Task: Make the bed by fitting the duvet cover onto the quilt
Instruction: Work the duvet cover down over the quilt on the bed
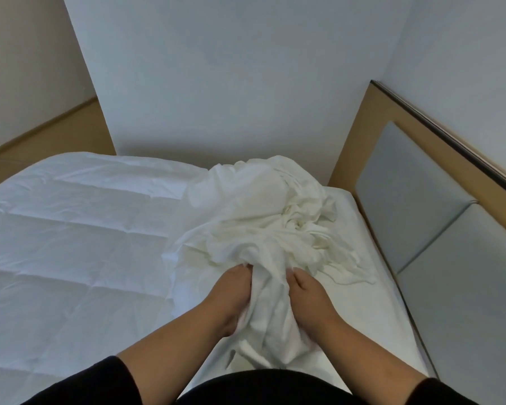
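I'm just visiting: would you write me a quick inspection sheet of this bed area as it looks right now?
Surface: bed with white sheet.
Job's things: quilted white quilt spread flat on the left; crumpled white fabric duvet cover bunched beside it, partly overlapping its edge.
Clutter: nothing seen.
Grippers: left hand and right hand both grip the cover's near end.
Cables: nothing seen.
Surroundings: grey padded headboard in tan wooden frame on the right; pale walls.

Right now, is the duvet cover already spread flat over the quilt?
No, the duvet cover lies bunched in a crumpled heap near the headboard, gripped by both hands, while the quilt lies mostly uncovered beside it.
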`<state>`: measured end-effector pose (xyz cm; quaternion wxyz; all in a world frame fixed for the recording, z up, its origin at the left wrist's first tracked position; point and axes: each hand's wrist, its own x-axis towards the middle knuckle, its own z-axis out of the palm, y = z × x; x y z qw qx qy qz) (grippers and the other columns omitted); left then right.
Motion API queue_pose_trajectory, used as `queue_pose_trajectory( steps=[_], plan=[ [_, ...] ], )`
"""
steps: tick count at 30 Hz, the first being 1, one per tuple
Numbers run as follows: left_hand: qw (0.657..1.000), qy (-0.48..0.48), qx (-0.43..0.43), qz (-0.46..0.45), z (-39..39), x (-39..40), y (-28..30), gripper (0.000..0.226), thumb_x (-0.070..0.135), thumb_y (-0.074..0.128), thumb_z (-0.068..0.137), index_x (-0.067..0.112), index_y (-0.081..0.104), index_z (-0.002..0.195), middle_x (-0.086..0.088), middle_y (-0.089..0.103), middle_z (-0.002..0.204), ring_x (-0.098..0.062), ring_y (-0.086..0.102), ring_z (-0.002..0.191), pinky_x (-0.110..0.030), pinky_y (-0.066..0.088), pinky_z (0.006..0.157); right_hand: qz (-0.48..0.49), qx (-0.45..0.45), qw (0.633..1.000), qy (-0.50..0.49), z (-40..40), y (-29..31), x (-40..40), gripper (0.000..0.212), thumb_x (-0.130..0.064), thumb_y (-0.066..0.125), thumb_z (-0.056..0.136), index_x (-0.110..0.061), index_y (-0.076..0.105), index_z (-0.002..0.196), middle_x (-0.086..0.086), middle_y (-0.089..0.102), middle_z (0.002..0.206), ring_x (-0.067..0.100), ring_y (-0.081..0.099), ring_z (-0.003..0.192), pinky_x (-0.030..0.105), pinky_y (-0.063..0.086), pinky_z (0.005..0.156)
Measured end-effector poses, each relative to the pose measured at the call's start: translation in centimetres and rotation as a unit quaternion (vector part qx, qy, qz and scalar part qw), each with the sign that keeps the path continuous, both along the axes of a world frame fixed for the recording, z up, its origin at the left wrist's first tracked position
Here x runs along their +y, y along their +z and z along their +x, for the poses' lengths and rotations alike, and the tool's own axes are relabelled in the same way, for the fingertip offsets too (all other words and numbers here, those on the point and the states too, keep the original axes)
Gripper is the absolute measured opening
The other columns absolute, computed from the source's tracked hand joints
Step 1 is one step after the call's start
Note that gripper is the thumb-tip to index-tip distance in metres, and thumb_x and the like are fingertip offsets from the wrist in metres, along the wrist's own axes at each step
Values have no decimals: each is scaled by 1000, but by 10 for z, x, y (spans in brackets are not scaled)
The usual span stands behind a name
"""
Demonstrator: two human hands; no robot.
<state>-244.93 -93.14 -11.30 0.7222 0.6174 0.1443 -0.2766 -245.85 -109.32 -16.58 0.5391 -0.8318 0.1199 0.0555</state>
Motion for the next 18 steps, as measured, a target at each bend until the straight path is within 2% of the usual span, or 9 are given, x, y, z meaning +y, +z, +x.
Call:
queue_pose_trajectory(
  steps=[2, 5, 7, 9, 11, 12, 14, 16, 18],
  plan=[
    [998, 14, 4, -56, -8, 3, 19, 33, 41, 62, 95, 16, 75, 112, -7, 77, 105, -28, 72, 102, -44, 55, 97, 9, 3, 998, -60, 11, 6, -12, 41, -42, 44, 104, -8, 66, 94, 6, 70, 93, 21, 66, 91, 37, 52, 85],
    [985, -34, -30, -165, -21, 5, 51, 29, 25, 73, 84, 7, 76, 107, -16, 75, 110, -31, 71, 100, -45, 53, 98, -7, 6, 996, -93, 26, 10, -30, 39, -46, 43, 103, -17, 68, 92, 0, 71, 94, 18, 66, 92, 44, 54, 90],
    [976, -65, -57, -199, -31, 2, 64, 39, 21, 69, 78, 6, 74, 114, -20, 71, 118, -35, 68, 107, -47, 50, 102, -20, -18, 997, -73, 35, 17, -32, 38, -46, 48, 99, -15, 65, 86, 2, 71, 88, 17, 66, 86, 49, 56, 87],
    [974, -68, -35, -214, -31, 0, 61, 46, 22, 66, 80, 6, 69, 123, -22, 67, 126, -39, 63, 120, -51, 45, 109, -20, -52, 996, -65, 39, 27, -31, 40, -43, 49, 100, -7, 59, 85, 8, 66, 84, 18, 60, 79, 47, 53, 82],
    [974, -76, 21, -214, -27, 3, 41, 43, 26, 67, 88, 5, 69, 125, -22, 66, 127, -39, 62, 121, -52, 45, 109, -11, -78, 994, -72, 38, 32, -37, 43, -43, 45, 103, -3, 59, 92, 7, 65, 88, 22, 60, 82, 40, 51, 81],
    [977, -89, 59, -183, -26, 5, 26, 44, 34, 67, 91, 6, 70, 124, -21, 67, 126, -38, 64, 118, -50, 48, 106, -4, -86, 993, -79, 36, 31, -41, 43, -42, 44, 104, -5, 62, 94, 6, 67, 92, 22, 62, 86, 39, 51, 83],
    [982, -168, 88, -17, -31, 12, -3, 66, 59, 73, 83, 10, 69, 126, -13, 70, 124, -28, 68, 112, -41, 52, 101, 14, -94, 992, -89, 29, 27, -46, 36, -37, 46, 105, -11, 61, 85, 1, 66, 86, 19, 61, 82, 36, 49, 79],
    [925, -313, 78, 200, -39, 21, -33, 80, 73, 66, 79, 17, 61, 136, 0, 62, 137, -17, 60, 117, -32, 46, 102, -37, -100, 994, -19, 19, 23, -43, 33, -27, 51, 103, -16, 49, 72, -5, 54, 73, 13, 50, 72, 32, 40, 71],
    [846, -431, 69, 307, -39, 32, -56, 71, 69, 65, 81, 27, 58, 138, 10, 55, 136, -15, 50, 120, -33, 38, 108, -105, -88, 987, 78, 6, 11, -33, 34, -23, 53, 103, -18, 44, 70, -7, 49, 70, 6, 45, 66, 28, 37, 66]
  ],
)
